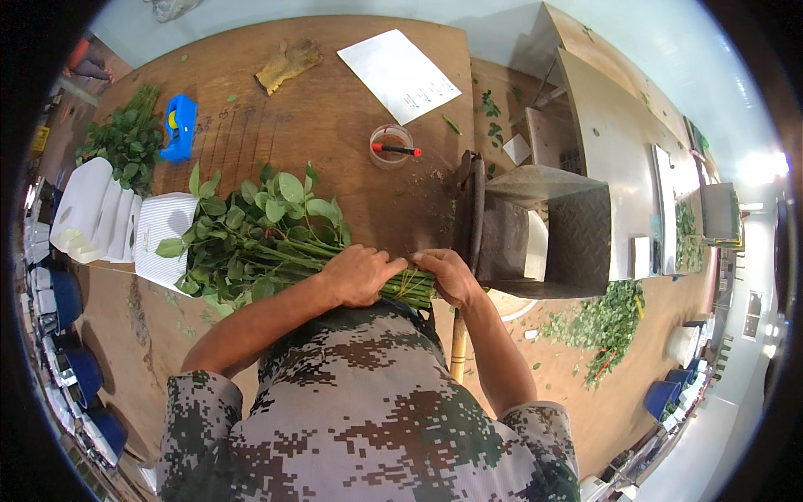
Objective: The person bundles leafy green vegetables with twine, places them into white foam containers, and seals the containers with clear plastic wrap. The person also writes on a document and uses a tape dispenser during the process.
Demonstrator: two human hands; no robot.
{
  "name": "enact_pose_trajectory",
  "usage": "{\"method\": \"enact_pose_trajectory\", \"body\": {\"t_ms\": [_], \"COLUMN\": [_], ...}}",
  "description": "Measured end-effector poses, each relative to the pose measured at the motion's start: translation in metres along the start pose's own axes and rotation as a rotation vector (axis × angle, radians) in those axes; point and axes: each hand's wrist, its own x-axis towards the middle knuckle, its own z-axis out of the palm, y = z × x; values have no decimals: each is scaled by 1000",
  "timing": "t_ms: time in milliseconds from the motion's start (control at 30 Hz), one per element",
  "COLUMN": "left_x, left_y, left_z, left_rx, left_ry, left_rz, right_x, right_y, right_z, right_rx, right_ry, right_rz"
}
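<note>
A bunch of green leafy cut stems [276, 248] lies along the table's near edge, against my body. My left hand [359, 276] grips the stems from above, near their cut ends. At those ends, a thin yellowish rubber band [411, 283] crosses the stems. My right hand [448, 275] pinches at the band, thumb and forefinger together, close to the left fingertips. White corrugated paper [166, 241] wraps the bunch's left end, so whatever is inside it is hidden.
On the wooden table [313, 119] are a blue tape dispenser [180, 127], a glove [288, 64], a paper sheet [401, 75] and a clear cup [391, 157] with a marker [396, 150] across it. An open dark box [577, 232] stands right; leaf cuttings [602, 332] lie on the floor.
</note>
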Motion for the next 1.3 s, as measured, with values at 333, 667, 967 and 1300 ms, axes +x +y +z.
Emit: {"method": "enact_pose_trajectory", "body": {"t_ms": [333, 667, 967, 1300], "left_x": [3, 5, 4, 35], "left_y": [2, 3, 2, -23], "left_z": [-6, -4, -2, -66], "left_rx": [2, 23, 85, -40], "left_ry": [-67, -129, -77, -38], "left_rz": [-26, -57, -30, -191], "right_x": [-18, -24, 0, -79], "right_y": [0, -31, -26, -32], "right_z": [2, 13, -2, -119], "right_rx": [-485, -853, -803, -317], "right_ry": [307, 130, 234, 816], "right_rz": [-328, -275, -338, -870]}}
